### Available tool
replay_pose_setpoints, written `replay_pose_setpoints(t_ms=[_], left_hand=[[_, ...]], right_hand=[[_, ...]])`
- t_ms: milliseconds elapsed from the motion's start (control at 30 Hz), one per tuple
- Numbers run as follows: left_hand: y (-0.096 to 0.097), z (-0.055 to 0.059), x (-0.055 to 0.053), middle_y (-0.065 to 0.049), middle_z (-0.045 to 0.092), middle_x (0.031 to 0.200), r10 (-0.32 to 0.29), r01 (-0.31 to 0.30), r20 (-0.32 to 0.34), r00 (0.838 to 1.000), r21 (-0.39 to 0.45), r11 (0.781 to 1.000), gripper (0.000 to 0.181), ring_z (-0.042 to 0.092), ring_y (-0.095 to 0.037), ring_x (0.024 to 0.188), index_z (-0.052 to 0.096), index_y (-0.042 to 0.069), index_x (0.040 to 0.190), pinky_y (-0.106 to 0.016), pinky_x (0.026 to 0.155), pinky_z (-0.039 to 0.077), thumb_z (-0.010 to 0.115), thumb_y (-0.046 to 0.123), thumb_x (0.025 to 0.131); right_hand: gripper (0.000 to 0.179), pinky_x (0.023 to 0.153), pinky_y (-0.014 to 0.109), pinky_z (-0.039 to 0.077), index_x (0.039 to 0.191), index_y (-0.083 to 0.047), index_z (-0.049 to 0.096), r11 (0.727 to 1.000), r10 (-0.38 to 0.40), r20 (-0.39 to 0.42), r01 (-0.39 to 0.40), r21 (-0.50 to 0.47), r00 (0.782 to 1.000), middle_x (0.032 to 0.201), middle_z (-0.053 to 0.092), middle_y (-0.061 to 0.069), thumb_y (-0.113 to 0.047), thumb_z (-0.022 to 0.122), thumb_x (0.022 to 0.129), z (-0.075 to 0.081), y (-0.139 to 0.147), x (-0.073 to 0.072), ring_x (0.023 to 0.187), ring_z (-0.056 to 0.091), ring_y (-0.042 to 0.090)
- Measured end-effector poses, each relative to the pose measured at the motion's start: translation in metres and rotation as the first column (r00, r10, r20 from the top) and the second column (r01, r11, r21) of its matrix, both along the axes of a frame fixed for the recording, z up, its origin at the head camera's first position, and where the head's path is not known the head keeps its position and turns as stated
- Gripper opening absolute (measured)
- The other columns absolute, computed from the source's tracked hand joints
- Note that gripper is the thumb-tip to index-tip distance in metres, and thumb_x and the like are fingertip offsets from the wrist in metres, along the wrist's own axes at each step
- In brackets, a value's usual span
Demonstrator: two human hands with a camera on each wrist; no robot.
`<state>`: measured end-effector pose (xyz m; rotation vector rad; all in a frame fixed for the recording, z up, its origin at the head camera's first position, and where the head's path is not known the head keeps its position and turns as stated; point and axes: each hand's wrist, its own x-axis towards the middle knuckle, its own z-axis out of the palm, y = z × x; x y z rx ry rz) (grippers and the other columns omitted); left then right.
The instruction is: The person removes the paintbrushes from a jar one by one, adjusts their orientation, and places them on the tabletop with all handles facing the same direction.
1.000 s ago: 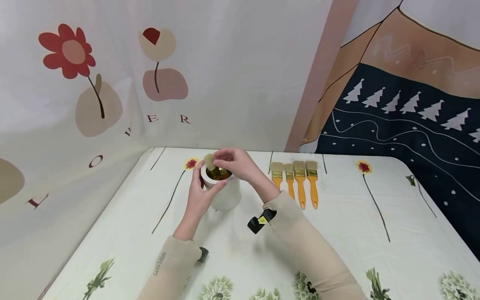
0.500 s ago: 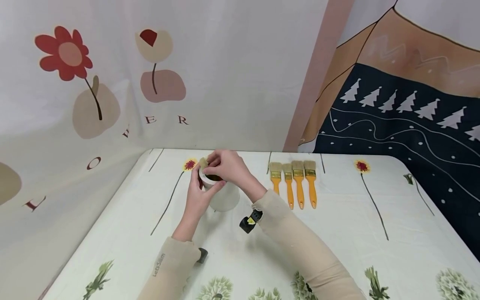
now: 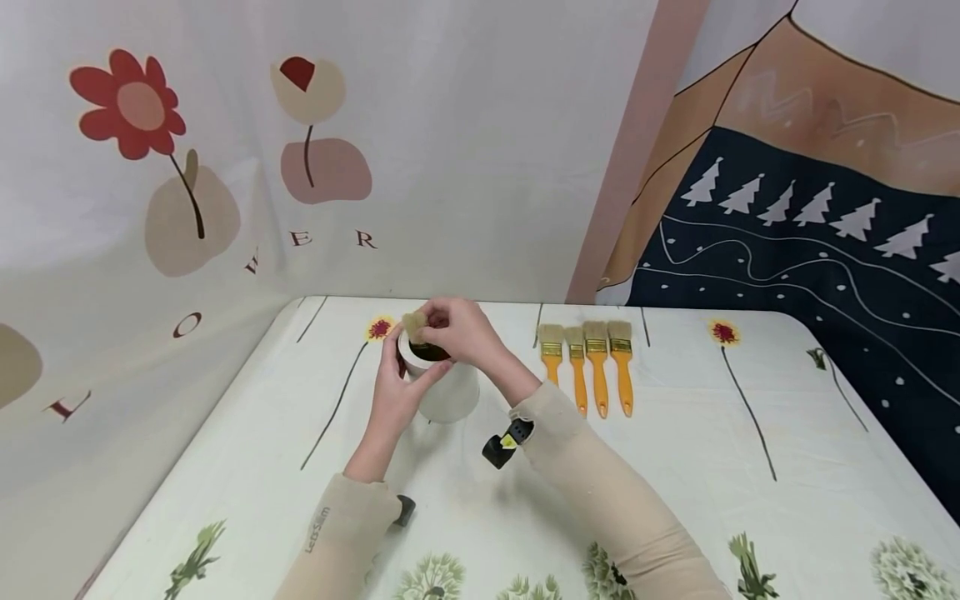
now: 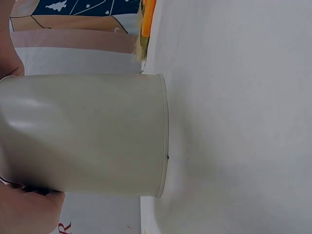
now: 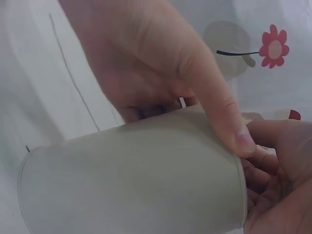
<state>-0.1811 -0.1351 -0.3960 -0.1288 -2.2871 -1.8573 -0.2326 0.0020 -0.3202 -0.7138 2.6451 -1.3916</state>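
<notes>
A white cylindrical canister (image 3: 450, 398) stands on the table, its dark opening facing up. My left hand (image 3: 396, 390) grips its left side near the rim, thumb across the near side. At the mouth of the canister, my right hand (image 3: 459, 333) pinches a paintbrush (image 3: 414, 323) with pale bristles sticking up past the rim. The brush's handle is hidden by the canister and fingers. In the right wrist view the right fingers (image 5: 265, 163) curl at the rim, beside the left thumb (image 5: 229, 117). The left wrist view shows the canister's smooth side (image 4: 92, 136) and base.
To the right, several paintbrushes (image 3: 599, 367) with orange handles lie in a row, bristles pointing away. The table (image 3: 697, 433) has a white flowered cloth. A printed curtain (image 3: 480, 167) hangs just behind its far edge.
My right hand has shifted slightly left over the canister's mouth, and the bristles have moved a little left with it. The left hand keeps its grip on the canister.
</notes>
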Motion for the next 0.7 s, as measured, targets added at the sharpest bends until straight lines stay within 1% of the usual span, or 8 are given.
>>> replay_pose_setpoints(t_ms=[200, 333, 400, 533, 700], left_hand=[[0.001, 0.001, -0.001, -0.008, 0.028, 0.161, 0.002, -0.002, 0.000, 1.000, 0.005, 1.000, 0.084, 0.030, -0.025, 0.149, 0.024, 0.016, 0.155, -0.047, 0.126, 0.024, 0.076, 0.020, 0.089], [0.001, 0.001, -0.001, -0.007, 0.027, 0.162, 0.009, -0.009, 0.012, 1.000, 0.000, 1.000, 0.084, 0.029, -0.025, 0.150, 0.024, 0.017, 0.156, -0.047, 0.127, 0.022, 0.076, 0.022, 0.089], [0.001, 0.002, -0.001, -0.007, 0.026, 0.163, 0.014, -0.014, 0.015, 1.000, -0.003, 1.000, 0.085, 0.028, -0.025, 0.151, 0.024, 0.017, 0.156, -0.047, 0.128, 0.022, 0.076, 0.023, 0.089], [0.001, 0.002, -0.001, -0.007, 0.026, 0.163, 0.024, -0.024, 0.018, 1.000, -0.003, 1.000, 0.086, 0.028, -0.025, 0.151, 0.024, 0.016, 0.156, -0.046, 0.128, 0.021, 0.077, 0.023, 0.089], [0.002, 0.002, -0.001, -0.007, 0.027, 0.163, 0.034, -0.034, 0.024, 0.999, -0.006, 0.999, 0.087, 0.028, -0.025, 0.151, 0.024, 0.016, 0.156, -0.044, 0.128, 0.021, 0.077, 0.022, 0.088]], right_hand=[[0.023, 0.086, 0.030, 0.061, 0.117, -0.005, 0.068, 0.989, 0.032, 0.069, -0.021, -0.146, 0.997, 0.117, 0.071, 0.014, -0.012, 0.065, 0.095, 0.008, 0.009, 0.004, 0.107, 0.070, 0.027], [0.025, 0.084, 0.029, 0.062, 0.120, -0.004, 0.066, 0.971, 0.032, 0.076, -0.013, -0.237, 0.997, 0.119, 0.069, 0.016, -0.012, 0.064, 0.096, 0.014, 0.016, 0.004, 0.106, 0.070, 0.028], [0.025, 0.083, 0.030, 0.063, 0.120, -0.002, 0.065, 0.957, 0.024, 0.066, -0.003, -0.290, 0.998, 0.118, 0.069, 0.018, -0.010, 0.064, 0.096, 0.018, 0.020, 0.003, 0.105, 0.070, 0.030], [0.024, 0.084, 0.035, 0.063, 0.119, 0.001, 0.065, 0.918, 0.010, 0.036, 0.005, -0.396, 0.999, 0.113, 0.069, 0.022, -0.006, 0.064, 0.096, 0.028, 0.029, 0.002, 0.101, 0.071, 0.032], [0.024, 0.085, 0.038, 0.063, 0.118, 0.005, 0.064, 0.871, -0.009, 0.018, 0.017, -0.491, 1.000, 0.111, 0.068, 0.025, -0.002, 0.063, 0.095, 0.043, 0.042, 0.003, 0.097, 0.071, 0.031]])
